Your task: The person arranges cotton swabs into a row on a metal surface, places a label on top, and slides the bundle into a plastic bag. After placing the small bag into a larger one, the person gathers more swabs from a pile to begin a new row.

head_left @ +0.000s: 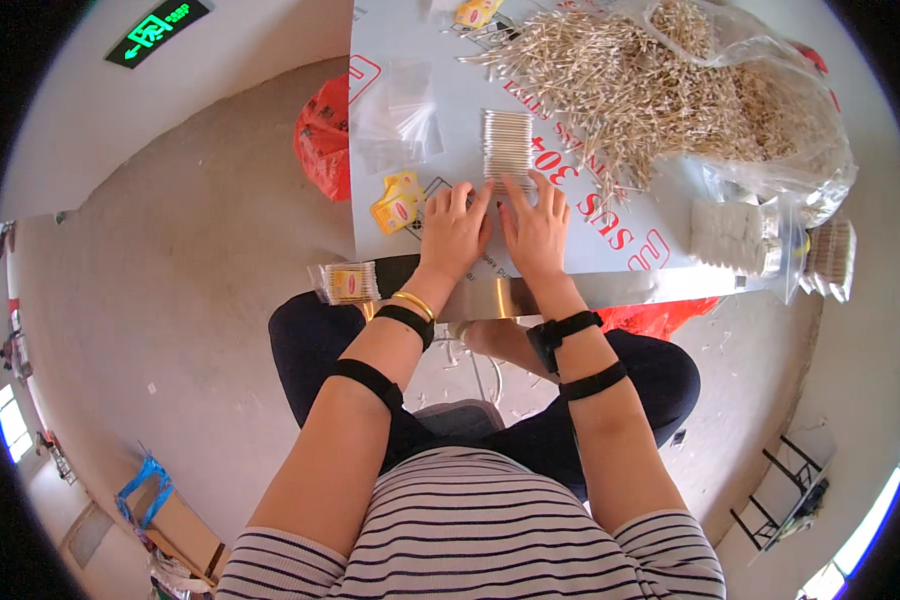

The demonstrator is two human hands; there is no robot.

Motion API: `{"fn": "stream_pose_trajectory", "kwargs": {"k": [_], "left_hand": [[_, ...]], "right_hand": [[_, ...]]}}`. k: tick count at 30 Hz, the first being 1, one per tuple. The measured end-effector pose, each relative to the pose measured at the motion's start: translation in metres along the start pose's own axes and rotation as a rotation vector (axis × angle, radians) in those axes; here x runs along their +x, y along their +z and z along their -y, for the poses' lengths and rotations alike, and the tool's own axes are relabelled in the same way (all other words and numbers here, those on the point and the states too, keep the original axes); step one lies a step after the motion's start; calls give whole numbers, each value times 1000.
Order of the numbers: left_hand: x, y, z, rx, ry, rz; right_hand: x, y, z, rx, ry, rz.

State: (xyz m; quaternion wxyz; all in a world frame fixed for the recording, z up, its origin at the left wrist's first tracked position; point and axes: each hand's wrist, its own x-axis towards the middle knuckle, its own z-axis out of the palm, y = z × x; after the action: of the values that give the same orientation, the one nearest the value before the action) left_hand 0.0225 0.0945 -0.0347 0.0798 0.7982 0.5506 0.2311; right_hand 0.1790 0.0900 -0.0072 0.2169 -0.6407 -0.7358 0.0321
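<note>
My left hand [454, 228] and my right hand [536, 226] lie side by side, palms down, on a pale metal table [610, 255]. The fingertips of both touch the near edge of a neat rectangular batch of cotton swabs [507, 143] lined up in rows. Neither hand grips anything; the fingers are spread flat. A big loose heap of cotton swabs [640, 90] covers the table's far right. Small yellow label cards [397, 204] lie just left of my left hand.
Empty clear plastic bags [398, 115] lie at the table's left. A filled swab packet [348, 283] sits at the near left corner. White packed bundles in a clear bag [745, 238] stand at right. A red plastic bag [322, 135] lies on the concrete floor.
</note>
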Motion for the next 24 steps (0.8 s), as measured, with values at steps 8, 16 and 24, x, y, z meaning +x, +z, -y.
{"fn": "stream_pose_trajectory", "kwargs": {"k": [8,16,24], "left_hand": [[-1,3,1,-10,-7,-36],[0,0,-2,-6,-39,-25],[1,-2,-2,-26,-36,-12]], "right_hand": [[8,2,1,1,-17,7],[23,8,-2,28,-31,-49],[28,7,-1,34,-11,3]]}}
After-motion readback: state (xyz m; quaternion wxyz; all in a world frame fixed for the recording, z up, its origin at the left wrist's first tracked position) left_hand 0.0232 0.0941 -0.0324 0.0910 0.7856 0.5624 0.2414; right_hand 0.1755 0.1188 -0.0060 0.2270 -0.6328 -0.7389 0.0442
